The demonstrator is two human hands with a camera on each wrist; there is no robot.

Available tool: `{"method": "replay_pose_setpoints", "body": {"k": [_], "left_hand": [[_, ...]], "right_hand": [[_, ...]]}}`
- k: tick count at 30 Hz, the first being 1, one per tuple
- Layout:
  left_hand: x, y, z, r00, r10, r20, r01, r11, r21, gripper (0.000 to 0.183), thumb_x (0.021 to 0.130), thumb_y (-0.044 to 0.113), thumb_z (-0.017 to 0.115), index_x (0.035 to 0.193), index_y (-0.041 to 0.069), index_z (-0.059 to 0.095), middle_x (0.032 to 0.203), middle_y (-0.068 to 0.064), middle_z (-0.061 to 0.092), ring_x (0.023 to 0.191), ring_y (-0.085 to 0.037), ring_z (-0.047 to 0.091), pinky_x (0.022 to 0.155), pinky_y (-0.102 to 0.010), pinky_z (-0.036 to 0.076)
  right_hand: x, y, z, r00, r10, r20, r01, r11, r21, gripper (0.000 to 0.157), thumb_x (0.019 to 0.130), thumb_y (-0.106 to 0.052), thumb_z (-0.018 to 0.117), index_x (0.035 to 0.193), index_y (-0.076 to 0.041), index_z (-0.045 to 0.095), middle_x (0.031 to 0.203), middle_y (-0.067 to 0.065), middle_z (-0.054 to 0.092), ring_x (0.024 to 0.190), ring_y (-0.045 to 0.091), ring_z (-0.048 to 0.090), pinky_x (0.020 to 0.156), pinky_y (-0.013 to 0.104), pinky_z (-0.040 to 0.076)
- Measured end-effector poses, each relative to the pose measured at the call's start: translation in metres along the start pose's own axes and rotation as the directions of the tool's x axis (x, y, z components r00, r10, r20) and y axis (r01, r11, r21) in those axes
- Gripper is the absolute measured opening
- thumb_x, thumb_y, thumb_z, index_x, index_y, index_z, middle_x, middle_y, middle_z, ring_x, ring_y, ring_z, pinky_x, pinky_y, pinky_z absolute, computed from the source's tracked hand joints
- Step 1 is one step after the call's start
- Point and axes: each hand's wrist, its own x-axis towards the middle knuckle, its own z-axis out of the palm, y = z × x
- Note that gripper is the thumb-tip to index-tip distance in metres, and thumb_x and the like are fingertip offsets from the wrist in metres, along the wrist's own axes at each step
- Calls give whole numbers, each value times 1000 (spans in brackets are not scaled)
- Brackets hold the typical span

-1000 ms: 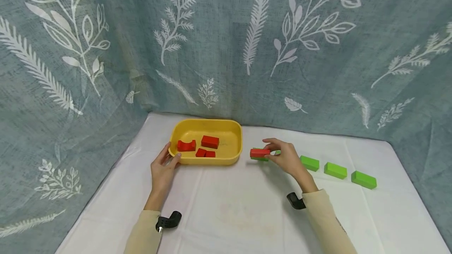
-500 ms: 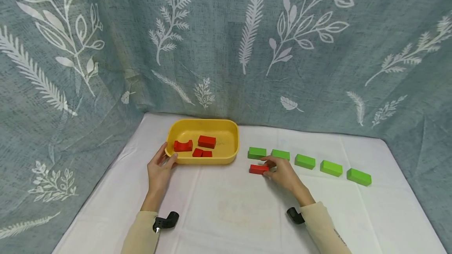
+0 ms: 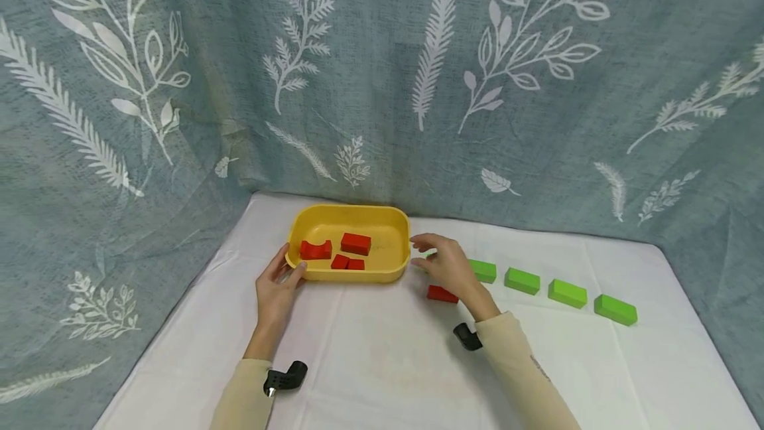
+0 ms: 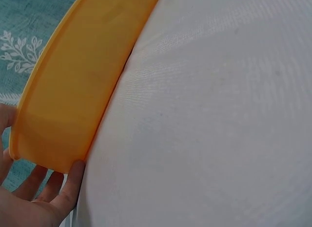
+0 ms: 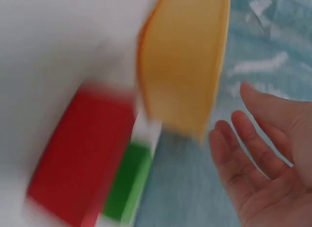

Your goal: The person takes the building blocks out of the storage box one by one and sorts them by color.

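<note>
My left hand (image 3: 276, 294) holds the near left corner of a yellow tray (image 3: 340, 275), thumb at the front rim; the left wrist view shows its fingers (image 4: 73, 188) against the tray's end. Inside lie a red arched block (image 3: 315, 250), a red rectangular block (image 3: 355, 243) and two small red pieces (image 3: 340, 262). My right hand (image 3: 449, 267), holding nothing, hovers by the tray's right end with fingers apart. Below it a red block (image 3: 442, 294) rests on the cloth, partly covered by the hand in the head view. The right wrist view is blurred.
Several green blocks, among them one green block (image 3: 522, 281) mid-row, stretch rightward in a spaced line; the leftmost is mostly hidden behind my right hand. A white cloth (image 3: 382, 363) covers the table. A patterned blue-green curtain (image 3: 382, 151) hangs behind it.
My right hand brought the red block toward me, set it down before the leftmost green block, let go, then moved away up and left toward the tray. My left hand stays on the tray.
</note>
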Motion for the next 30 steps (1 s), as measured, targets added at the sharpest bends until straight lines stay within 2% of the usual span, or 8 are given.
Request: {"method": "replay_pose_setpoints", "body": {"k": [2,7,13,17,22,26,30], "left_hand": [[-1,-2,0,1000,0,-4,0,1000,-1,59,94,9,65,149,13,43,148,-14,43,124,-26,46,79,-8,51],[-5,-5,1,1000,-23,-1,23,1000,17,60,94,9,66,149,14,43,149,-13,43,124,-25,46,79,-9,52],[-5,-7,7,1000,-26,10,26,1000,2,60,94,9,65,149,15,43,149,-12,42,123,-23,46,83,-15,53],[-3,-8,8,1000,-17,17,17,1000,2,60,94,8,65,149,14,43,149,-12,43,124,-24,47,84,-17,53],[-1,-7,7,1000,0,10,0,1000,9,60,94,9,65,149,14,43,150,-12,42,126,-26,46,82,-13,53],[0,-5,4,1000,6,-10,-6,1000,27,59,94,9,65,149,14,44,150,-12,42,127,-26,46,79,-9,51],[2,-3,0,1000,6,-14,-5,999,32,59,94,9,65,149,14,43,151,-11,41,127,-25,46,80,-9,51]], "right_hand": [[12,-9,19,999,-13,31,13,1000,3,38,85,-4,75,121,0,66,114,13,68,100,27,64,84,37,58],[35,-24,59,994,13,108,-1,994,-111,38,87,-4,73,124,1,63,122,14,64,108,29,61,93,41,54],[62,-23,79,981,132,142,-95,965,-243,47,87,-3,73,131,-2,59,130,14,60,119,29,56,103,39,48],[72,-20,85,968,188,165,-130,941,-314,47,87,-5,72,132,-3,57,124,13,64,111,26,60,99,37,50],[79,-20,87,975,159,156,-110,953,-283,48,86,-6,73,131,-4,57,118,13,66,101,25,63,93,36,53],[80,-20,86,988,94,121,-69,978,-197,48,83,-1,75,128,-3,60,114,14,68,98,26,65,89,34,56],[78,-25,80,994,49,97,-39,994,-103,51,81,5,74,129,-2,60,115,15,69,102,28,66,90,35,56]]}}
